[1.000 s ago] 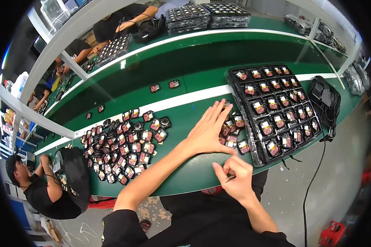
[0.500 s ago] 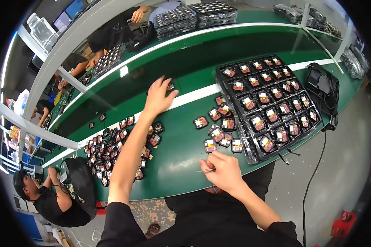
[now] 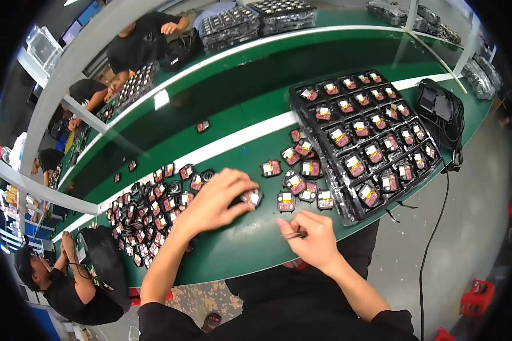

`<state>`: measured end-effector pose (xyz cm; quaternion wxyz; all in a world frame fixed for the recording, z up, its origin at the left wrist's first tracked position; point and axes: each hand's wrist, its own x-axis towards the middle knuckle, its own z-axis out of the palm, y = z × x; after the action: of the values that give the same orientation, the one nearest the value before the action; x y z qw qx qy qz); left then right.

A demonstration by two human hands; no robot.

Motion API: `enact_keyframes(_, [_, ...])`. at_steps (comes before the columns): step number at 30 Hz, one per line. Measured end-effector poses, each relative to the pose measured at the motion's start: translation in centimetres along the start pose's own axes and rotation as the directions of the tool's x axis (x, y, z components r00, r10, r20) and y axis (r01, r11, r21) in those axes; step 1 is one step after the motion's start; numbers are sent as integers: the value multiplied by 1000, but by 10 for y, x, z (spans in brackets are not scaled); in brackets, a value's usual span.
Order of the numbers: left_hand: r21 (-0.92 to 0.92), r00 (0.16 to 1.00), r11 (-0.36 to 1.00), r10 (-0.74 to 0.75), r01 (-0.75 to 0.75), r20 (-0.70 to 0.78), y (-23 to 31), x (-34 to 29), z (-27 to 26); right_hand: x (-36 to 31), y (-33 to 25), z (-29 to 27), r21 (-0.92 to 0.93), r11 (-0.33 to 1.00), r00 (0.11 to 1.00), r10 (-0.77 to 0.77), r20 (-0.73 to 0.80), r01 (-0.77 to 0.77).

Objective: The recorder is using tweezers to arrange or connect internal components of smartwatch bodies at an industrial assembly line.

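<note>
My left hand (image 3: pixel 219 202) is over the green bench, its fingers and thumb closed round a small black module (image 3: pixel 252 197) with a pink and white face. My right hand (image 3: pixel 313 238) is near the bench's front edge, wrapped round tweezers (image 3: pixel 294 234) whose thin metal tips point left. Just beyond it lies a loose group of similar modules (image 3: pixel 295 183). A black compartmented tray (image 3: pixel 350 214) stands at the right, its pockets holding many such modules. To the left of my left hand spreads a large heap of modules (image 3: pixel 148 213).
A single module (image 3: pixel 202 126) lies beyond the white strip (image 3: pixel 210 149). A black bag-like item with a cable (image 3: pixel 441 113) sits right of the tray. Stacked filled trays (image 3: pixel 228 28) stand on the far bench. A co-worker (image 3: pixel 77 284) sits at the left; others work beyond. A red stool (image 3: pixel 477 296) is at right.
My left hand has come nearer and slightly right, from beyond the white strip to beside the loose group, bringing a module. My right hand has barely moved. The view has shifted a little.
</note>
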<state>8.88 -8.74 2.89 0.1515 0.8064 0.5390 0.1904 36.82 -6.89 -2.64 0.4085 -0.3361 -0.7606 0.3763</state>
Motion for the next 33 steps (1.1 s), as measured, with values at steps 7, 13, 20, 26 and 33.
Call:
enact_keyframes(7, [-44, 983, 999, -28, 20, -181, 18, -35, 24, 7, -6, 2, -76, 997, 999, 29, 17, -28])
enact_keyframes(13, [30, 968, 999, -34, 43, -250, 8, -38, 50, 7, -5, 8, -87, 995, 998, 51, -30, -53])
enact_keyframes(20, [-80, 954, 995, -86, 66, -287, 17, -36, 48, 7, -1, 2, -55, 990, 991, 131, 31, -129])
enact_keyframes(26, [-45, 955, 994, -111, 103, -275, 14, -36, 50, 0, 8, -1, 66, 992, 993, 107, 52, -110])
enact_keyframes(33, [-154, 984, 988, -44, 18, -170, 10, -36, 45, 16, 6, -12, -17, 1000, 993, 7, 121, -5])
